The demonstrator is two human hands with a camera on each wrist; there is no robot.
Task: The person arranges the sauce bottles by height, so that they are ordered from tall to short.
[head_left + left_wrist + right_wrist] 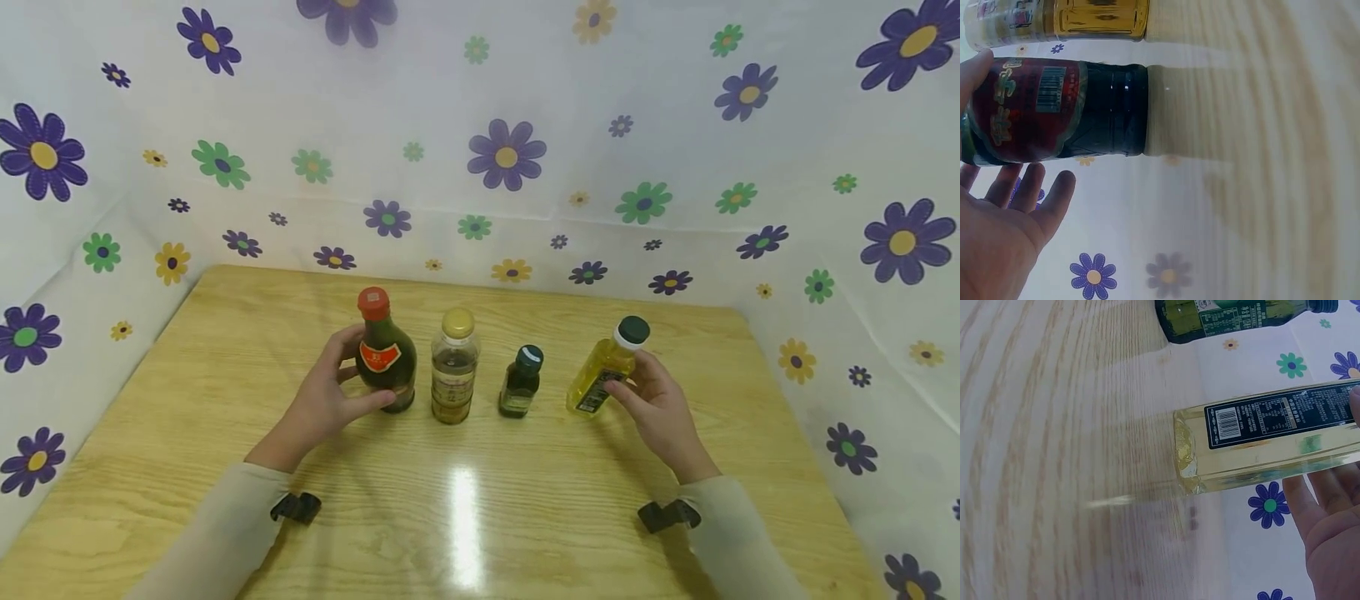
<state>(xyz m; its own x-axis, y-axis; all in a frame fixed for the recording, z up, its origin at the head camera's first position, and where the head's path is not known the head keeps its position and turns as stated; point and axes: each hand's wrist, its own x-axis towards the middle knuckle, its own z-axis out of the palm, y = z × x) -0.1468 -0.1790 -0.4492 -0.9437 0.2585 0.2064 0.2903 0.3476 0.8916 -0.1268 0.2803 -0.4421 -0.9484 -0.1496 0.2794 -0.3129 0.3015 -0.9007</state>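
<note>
The left hand (324, 404) has its thumb and fingers round one red-capped bottle (388, 354), one finger spread clear; the right hand (663, 410) pinches one yellow bottle (604, 367), fingertips hidden behind it. Between them stand one gold-capped bottle (453, 373) and one small green bottle (519, 385), four bottles on the tabletop (555, 517). Both wrist views cut off the held bottles' caps.

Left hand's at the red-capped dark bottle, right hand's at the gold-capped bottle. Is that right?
Not quite: the head view shows the right hand at the green-capped bottle of yellow liquid, not the gold-capped bottle.
</note>
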